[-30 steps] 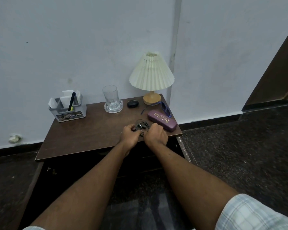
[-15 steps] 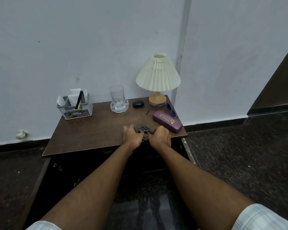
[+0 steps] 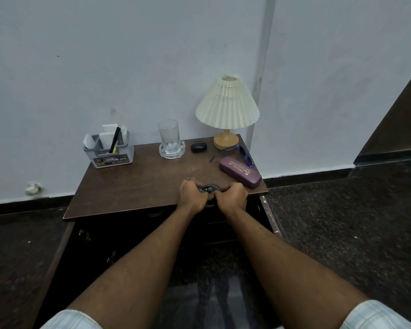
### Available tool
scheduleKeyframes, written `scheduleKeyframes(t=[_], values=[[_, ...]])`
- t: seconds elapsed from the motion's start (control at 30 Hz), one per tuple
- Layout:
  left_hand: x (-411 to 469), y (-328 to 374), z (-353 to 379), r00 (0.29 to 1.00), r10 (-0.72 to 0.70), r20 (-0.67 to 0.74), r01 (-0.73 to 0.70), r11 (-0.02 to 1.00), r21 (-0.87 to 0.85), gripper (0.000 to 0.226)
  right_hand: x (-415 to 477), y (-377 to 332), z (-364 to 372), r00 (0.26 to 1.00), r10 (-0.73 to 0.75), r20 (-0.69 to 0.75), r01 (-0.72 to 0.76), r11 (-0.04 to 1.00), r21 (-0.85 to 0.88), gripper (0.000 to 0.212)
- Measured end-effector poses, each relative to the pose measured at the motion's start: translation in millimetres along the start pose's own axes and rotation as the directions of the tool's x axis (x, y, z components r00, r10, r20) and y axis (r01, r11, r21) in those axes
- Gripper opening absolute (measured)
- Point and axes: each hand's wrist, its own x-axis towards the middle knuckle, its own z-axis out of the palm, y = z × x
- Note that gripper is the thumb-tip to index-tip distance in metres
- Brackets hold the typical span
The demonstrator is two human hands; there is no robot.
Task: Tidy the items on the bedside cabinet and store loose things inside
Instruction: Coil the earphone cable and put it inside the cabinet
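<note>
Left hand (image 3: 191, 194) and right hand (image 3: 233, 195) both clench a dark, glossy, tangled cord bundle (image 3: 209, 188) between them at the front edge of the brown wood-grain surface (image 3: 140, 186). It sits nearer that edge than a second ago and is more covered. Beyond the right hand: oblong purple glasses case (image 3: 240, 172), blue sunglasses (image 3: 244, 155), pleated cream lamp (image 3: 227, 108). Beyond the left hand: clear glass (image 3: 168, 136).

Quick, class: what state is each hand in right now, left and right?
The left hand is closed, gripping the dark coil at the cabinet's front edge.
The right hand is closed, gripping the same coil.
</note>
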Motion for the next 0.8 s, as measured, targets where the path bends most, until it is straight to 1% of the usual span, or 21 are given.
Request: scheduleKeyframes(t=[0.13, 0.2, 0.27, 0.33, 0.37, 0.4, 0.47, 0.5, 0.57, 0.63, 0.73, 0.8], values=[[-25.5, 2.7, 2.9, 0.997, -0.008, -0.071, 0.014, 0.997, 0.081, 0.029, -7.9, 0.0, 1.9, 0.995, 0.093, -0.048, -0.084, 0.985, 0.149, 0.016], [-40.7, 0.1, 8.9, 0.989, -0.041, -0.145, 0.051, 0.997, 0.065, 0.027, -12.5, -0.7, 4.7, 0.990, 0.131, -0.054, -0.117, 0.971, 0.210, 0.017], [-53.8, -3.6, 15.6, 0.968, -0.102, -0.228, 0.096, 0.995, -0.037, 0.023, -17.2, -0.2, 7.6, 0.986, 0.157, -0.048, -0.137, 0.948, 0.286, 0.017], [-60.4, -9.7, 24.0, 0.945, -0.189, -0.267, 0.128, 0.964, -0.232, 0.020, -22.8, 2.5, 8.6, 0.984, 0.180, -0.010, -0.165, 0.919, 0.358, 0.017], [-61.8, -12.2, 27.2, 0.939, -0.230, -0.255, 0.127, 0.923, -0.364, 0.020, -26.0, 5.6, 9.3, 0.984, 0.178, 0.014, -0.170, 0.910, 0.379, 0.017], [-62.9, -14.3, 29.2, 0.936, -0.277, -0.215, 0.141, 0.859, -0.492, 0.020, -29.7, 9.6, 10.1, 0.984, 0.175, 0.046, -0.179, 0.905, 0.385, 0.015], [-66.6, -18.3, 28.4, 0.924, -0.374, -0.073, 0.224, 0.688, -0.690, 0.021, -35.9, 20.5, 12.8, 0.977, 0.171, 0.126, -0.207, 0.899, 0.386, 0.013], [-67.8, -20.9, 25.8, 0.917, -0.398, 0.000, 0.261, 0.603, -0.754, 0.019, -38.3, 25.3, 14.1, 0.970, 0.165, 0.181, -0.225, 0.891, 0.394, 0.013], [-70.7, -28.9, 17.6, 0.911, -0.402, 0.091, 0.300, 0.494, -0.816, 0.017, -45.1, 32.5, 15.3, 0.949, 0.147, 0.280, -0.254, 0.880, 0.400, 0.014], [-75.7, -34.4, 4.9, 0.909, -0.393, 0.139, 0.323, 0.455, -0.830, 0.016, -51.6, 34.7, 14.6, 0.932, 0.140, 0.334, -0.272, 0.879, 0.391, 0.014], [-84.0, -45.6, -9.8, 0.912, -0.378, 0.160, 0.331, 0.445, -0.832, 0.019, -63.3, 34.1, 14.1, 0.911, 0.100, 0.401, -0.277, 0.867, 0.415, 0.014], [-89.7, -52.4, -18.4, 0.913, -0.366, 0.178, 0.333, 0.421, -0.844, 0.019, -71.0, 31.1, 15.4, 0.905, 0.070, 0.420, -0.260, 0.872, 0.415, 0.019]])
